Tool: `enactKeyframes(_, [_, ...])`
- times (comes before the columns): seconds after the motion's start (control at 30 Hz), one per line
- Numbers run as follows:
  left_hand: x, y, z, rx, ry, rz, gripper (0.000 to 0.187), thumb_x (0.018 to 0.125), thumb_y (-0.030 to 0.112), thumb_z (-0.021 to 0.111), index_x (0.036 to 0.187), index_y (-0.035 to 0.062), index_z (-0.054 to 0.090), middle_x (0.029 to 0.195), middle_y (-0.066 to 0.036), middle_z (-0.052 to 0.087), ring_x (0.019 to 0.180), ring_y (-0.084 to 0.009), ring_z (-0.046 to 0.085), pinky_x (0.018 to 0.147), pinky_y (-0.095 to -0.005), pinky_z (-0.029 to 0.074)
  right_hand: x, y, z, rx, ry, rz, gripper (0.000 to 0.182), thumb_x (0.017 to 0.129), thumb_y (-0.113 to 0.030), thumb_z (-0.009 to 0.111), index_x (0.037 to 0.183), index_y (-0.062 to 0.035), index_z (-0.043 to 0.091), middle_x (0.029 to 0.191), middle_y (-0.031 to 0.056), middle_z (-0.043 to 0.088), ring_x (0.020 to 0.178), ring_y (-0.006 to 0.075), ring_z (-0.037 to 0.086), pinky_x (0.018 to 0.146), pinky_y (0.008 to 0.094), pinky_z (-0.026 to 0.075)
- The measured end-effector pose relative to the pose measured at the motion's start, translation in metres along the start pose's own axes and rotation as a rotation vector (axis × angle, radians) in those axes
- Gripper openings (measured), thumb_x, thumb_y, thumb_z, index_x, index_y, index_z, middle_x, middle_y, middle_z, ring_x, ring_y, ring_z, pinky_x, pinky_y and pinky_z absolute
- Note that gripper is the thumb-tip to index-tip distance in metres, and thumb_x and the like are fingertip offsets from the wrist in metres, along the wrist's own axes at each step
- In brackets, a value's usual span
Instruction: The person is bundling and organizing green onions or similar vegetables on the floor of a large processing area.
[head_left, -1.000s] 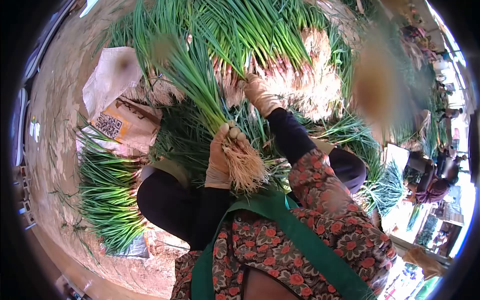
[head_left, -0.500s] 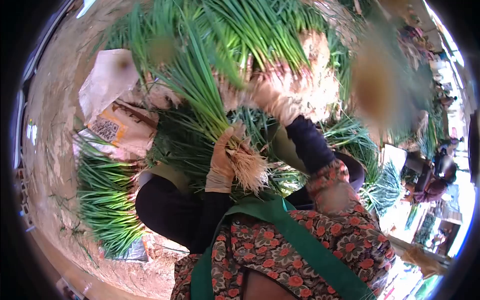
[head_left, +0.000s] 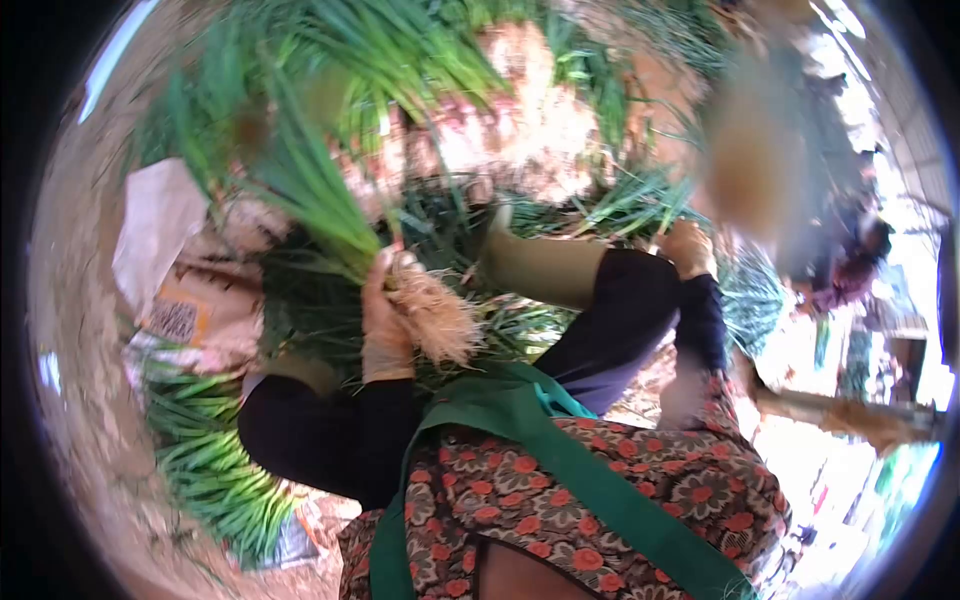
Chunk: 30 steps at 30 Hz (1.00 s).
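My left hand (head_left: 387, 325), in a pale glove, is wrapped round a bunch of green onions (head_left: 335, 225) near its roots. The leaves point up and to the left, and the tangled pale roots stick out to the right of the hand. My right hand (head_left: 687, 250), also gloved, is beside my right knee, close to some loose green onions (head_left: 640, 205); its fingers are curled and blurred, and what they hold, if anything, cannot be made out. Above both hands lies a large pile of green onions (head_left: 420, 60) with reddish-white stems.
On the left are a printed sack (head_left: 225, 310) with a square code and stacked green onions (head_left: 215, 450). A white sheet (head_left: 158, 225) lies above the sack. At the right, a person (head_left: 855, 265) sits near more greens (head_left: 750, 295).
My right hand has moved from the big pile out to the right, beside my knee. The view has turned, and my left hand still holds its bunch.
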<state>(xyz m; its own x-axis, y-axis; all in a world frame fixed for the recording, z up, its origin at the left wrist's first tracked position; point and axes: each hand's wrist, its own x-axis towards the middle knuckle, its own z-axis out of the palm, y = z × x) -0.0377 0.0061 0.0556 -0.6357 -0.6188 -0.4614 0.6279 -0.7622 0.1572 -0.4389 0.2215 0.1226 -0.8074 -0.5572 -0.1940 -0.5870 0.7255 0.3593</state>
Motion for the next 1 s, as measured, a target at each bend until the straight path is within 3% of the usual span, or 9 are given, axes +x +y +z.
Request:
enactKeyframes(0.1, [0.011,-0.002,-0.023,-0.183,-0.265,-0.054,0.018,0.092,0.024,0.058,0.092,0.0086,0.05,0.067,0.003,0.04,0.057,-0.0105,0.04,0.058,-0.0294,0.039,-0.008,-0.075,-0.034,0.767,0.035,-0.523,0.042,0.09,-0.023,0.058,0.125,0.0005,0.054,0.111,0.0187,0.064,0.097,0.0224,0.065,0.081,0.0373,0.052])
enactKeyframes(0.23, [-0.002,-0.005,-0.01,-0.29,-0.226,-0.144,0.023,0.093,0.026,0.057,0.082,0.0118,0.044,0.067,0.004,0.038,0.064,-0.0105,0.04,0.062,-0.0275,0.037,-0.051,-0.235,-0.056,1.399,-0.963,-0.713,0.055,0.093,-0.045,0.055,0.135,-0.0091,0.048,0.106,0.004,0.062,0.07,0.0058,0.05,0.057,0.0209,0.042])
enactKeyframes(0.3, [-0.004,-0.006,-0.015,-0.203,-0.237,-0.11,0.023,0.093,0.025,0.058,0.081,0.0118,0.044,0.067,0.005,0.038,0.063,-0.0105,0.039,0.06,-0.0285,0.038,-0.063,-0.305,-0.049,1.771,-1.241,-0.522,0.058,0.094,-0.044,0.055,0.136,-0.0047,0.045,0.099,0.0027,0.061,0.065,0.0046,0.046,0.051,0.0209,0.039])
enactKeyframes(0.37, [-0.013,-0.007,-0.012,-0.105,-0.196,-0.103,0.019,0.091,0.024,0.059,0.099,0.0077,0.054,0.071,0.003,0.045,0.065,-0.0136,0.045,0.058,-0.0309,0.043,-0.044,-0.35,-0.017,2.035,-1.209,-0.736,0.051,0.095,-0.038,0.055,0.129,-0.0005,0.051,0.092,0.0008,0.06,0.059,0.0047,0.042,0.048,0.021,0.037])
enactKeyframes(0.4, [-0.022,-0.008,0.0,0.001,-0.124,-0.088,0.024,0.09,0.024,0.06,0.107,0.0061,0.057,0.075,0.0,0.054,0.069,-0.0162,0.054,0.061,-0.0325,0.049,-0.043,-0.362,-0.033,1.943,-1.196,-0.593,0.04,0.095,-0.032,0.056,0.122,-0.0019,0.058,0.091,-0.0004,0.061,0.06,0.006,0.048,0.052,0.0219,0.041])
enactKeyframes(0.43, [-0.023,-0.007,0.001,0.084,-0.014,-0.042,0.026,0.09,0.024,0.061,0.108,0.0057,0.057,0.08,-0.003,0.059,0.073,-0.0186,0.058,0.064,-0.0343,0.052,-0.045,-0.37,-0.038,1.59,-0.73,-0.729,0.032,0.095,-0.027,0.057,0.116,-0.0023,0.06,0.094,0.0044,0.065,0.072,0.0113,0.059,0.062,0.0261,0.049])
enactKeyframes(0.57, [-0.012,-0.003,-0.01,0.165,0.041,0.018,0.027,0.088,0.026,0.063,0.105,0.0052,0.059,0.09,-0.01,0.066,0.084,-0.024,0.065,0.074,-0.0392,0.057,-0.059,-0.361,-0.011,1.139,-0.129,-0.916,0.041,0.095,-0.032,0.055,0.123,-0.0032,0.056,0.1,0.0187,0.066,0.09,0.0289,0.065,0.078,0.0355,0.051])
enactKeyframes(0.7, [-0.008,-0.004,-0.014,0.198,0.026,0.048,0.026,0.087,0.026,0.065,0.102,0.0055,0.061,0.091,-0.009,0.065,0.083,-0.0225,0.064,0.076,-0.0372,0.056,-0.063,-0.344,-0.059,1.193,-0.641,-0.728,0.05,0.093,-0.036,0.059,0.126,0.0008,0.053,0.086,0.0112,0.067,0.069,0.0171,0.061,0.064,0.0321,0.049])
enactKeyframes(1.0, [0.002,-0.008,-0.025,0.192,0.061,0.044,0.036,0.087,0.025,0.065,0.117,0.004,0.059,0.099,-0.008,0.064,0.083,-0.0204,0.063,0.063,-0.0323,0.055,-0.062,-0.34,-0.029,1.74,-0.793,-0.455,0.032,0.092,-0.013,0.06,0.119,0.0041,0.056,0.083,0.0085,0.066,0.048,0.0135,0.056,0.042,0.0261,0.045])
